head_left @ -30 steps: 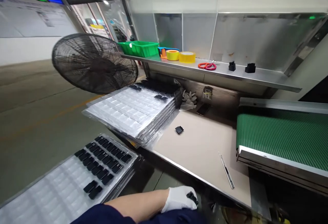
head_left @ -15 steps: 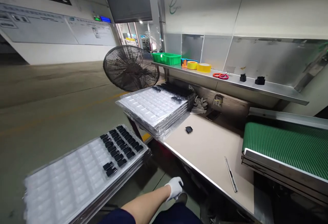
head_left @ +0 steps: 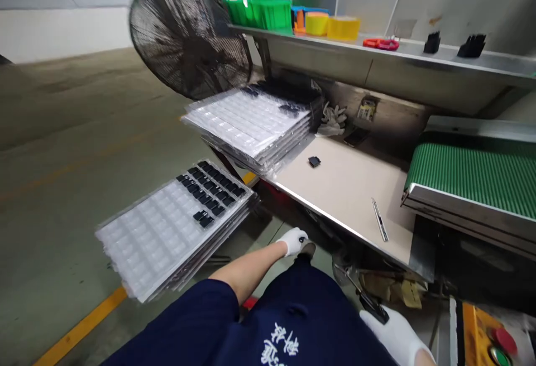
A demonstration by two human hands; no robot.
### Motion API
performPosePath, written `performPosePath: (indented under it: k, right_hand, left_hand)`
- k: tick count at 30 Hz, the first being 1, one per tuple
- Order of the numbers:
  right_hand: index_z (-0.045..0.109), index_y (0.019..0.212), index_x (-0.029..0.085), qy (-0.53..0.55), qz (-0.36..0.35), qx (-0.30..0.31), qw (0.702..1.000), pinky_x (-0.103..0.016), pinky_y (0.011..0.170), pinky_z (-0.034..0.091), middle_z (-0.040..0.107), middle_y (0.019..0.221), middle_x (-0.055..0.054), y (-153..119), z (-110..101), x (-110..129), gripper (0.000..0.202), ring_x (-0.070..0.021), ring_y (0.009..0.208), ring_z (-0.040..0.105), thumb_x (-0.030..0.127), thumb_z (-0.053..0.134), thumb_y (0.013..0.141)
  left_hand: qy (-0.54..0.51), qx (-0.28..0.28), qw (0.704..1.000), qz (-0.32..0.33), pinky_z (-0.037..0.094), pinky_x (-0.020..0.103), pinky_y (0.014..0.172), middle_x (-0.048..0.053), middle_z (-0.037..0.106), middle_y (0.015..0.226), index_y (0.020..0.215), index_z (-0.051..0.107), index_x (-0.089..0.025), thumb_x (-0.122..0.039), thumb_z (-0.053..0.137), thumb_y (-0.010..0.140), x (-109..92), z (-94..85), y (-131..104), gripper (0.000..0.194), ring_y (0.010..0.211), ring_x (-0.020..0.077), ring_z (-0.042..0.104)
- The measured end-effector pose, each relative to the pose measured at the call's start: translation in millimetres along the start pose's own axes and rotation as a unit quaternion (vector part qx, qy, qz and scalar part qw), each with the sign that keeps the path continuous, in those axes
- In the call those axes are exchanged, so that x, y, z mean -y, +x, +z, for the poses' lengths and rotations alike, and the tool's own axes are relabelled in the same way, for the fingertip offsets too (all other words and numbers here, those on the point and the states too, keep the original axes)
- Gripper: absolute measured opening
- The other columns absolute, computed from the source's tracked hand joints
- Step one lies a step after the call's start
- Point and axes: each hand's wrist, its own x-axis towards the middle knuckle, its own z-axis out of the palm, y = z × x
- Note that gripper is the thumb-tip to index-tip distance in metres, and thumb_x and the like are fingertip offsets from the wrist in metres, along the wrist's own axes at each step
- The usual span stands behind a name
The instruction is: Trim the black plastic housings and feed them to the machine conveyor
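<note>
My left hand [head_left: 292,241], in a white glove, is closed low beside the table, with a small dark spot showing at its fingers; what it holds is too small to name. At the lower right, my gloved right hand [head_left: 393,333] is wrapped round a black-handled tool [head_left: 373,306] whose thin metal end points up and left. One black part [head_left: 314,162] lies on the beige tabletop [head_left: 343,187], and a silver pen-like tool [head_left: 379,220] rests near its front edge. Left of my left hand, a stacked clear tray [head_left: 154,232] holds several black parts [head_left: 213,184] in its right-hand rows.
Another tray stack [head_left: 247,120] stands at the table's back left, by a fan [head_left: 192,42]. A green conveyor [head_left: 473,176] is on the right. The shelf [head_left: 402,56] carries a green bin [head_left: 268,13] and tape rolls [head_left: 343,28]. A control box [head_left: 481,332] sits lower right.
The view has tilted downward, so the table and trays appear higher. My right hand with the black-handled tool has come into view at the lower right. My left hand remains closed beside the table.
</note>
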Motion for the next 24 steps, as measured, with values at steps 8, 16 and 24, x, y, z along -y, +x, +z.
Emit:
performPosePath:
  k: [8,16,24]
  right_hand:
    - [0.072,0.088,0.025,-0.111,0.008,0.048,0.993,-0.035,0.086,0.051,0.077,0.093,-0.007,-1,-16,43,0.033,-0.0280,0.094,0.071,0.054,0.057,0.084]
    - [0.072,0.089,0.023,-0.148,0.009,0.071,0.986,-0.032,0.079,0.049,0.076,0.091,-0.006,9,-11,54,0.032,-0.0253,0.089,0.069,0.052,0.058,0.087]
    - [0.072,0.092,0.025,-0.140,0.010,0.088,0.986,-0.031,0.079,0.048,0.075,0.092,-0.005,5,-16,71,0.035,-0.0239,0.087,0.069,0.056,0.058,0.086]
  left_hand:
    - [-0.128,-0.004,0.992,0.012,0.053,0.046,0.094,0.011,0.060,0.126,0.118,0.062,-0.017,-0.034,0.062,0.094,29,4.4,5,0.029,0.110,0.0240,0.060]
    - [-0.318,-0.050,0.945,-0.049,0.059,0.038,0.078,0.009,0.064,0.113,0.122,0.059,-0.014,-0.036,0.060,0.096,34,5.2,-9,0.034,0.093,0.0196,0.066]
    - [-0.268,-0.061,0.959,-0.071,0.059,0.038,0.079,0.009,0.064,0.113,0.121,0.059,-0.015,-0.034,0.062,0.095,39,3.4,-10,0.032,0.093,0.0197,0.065]
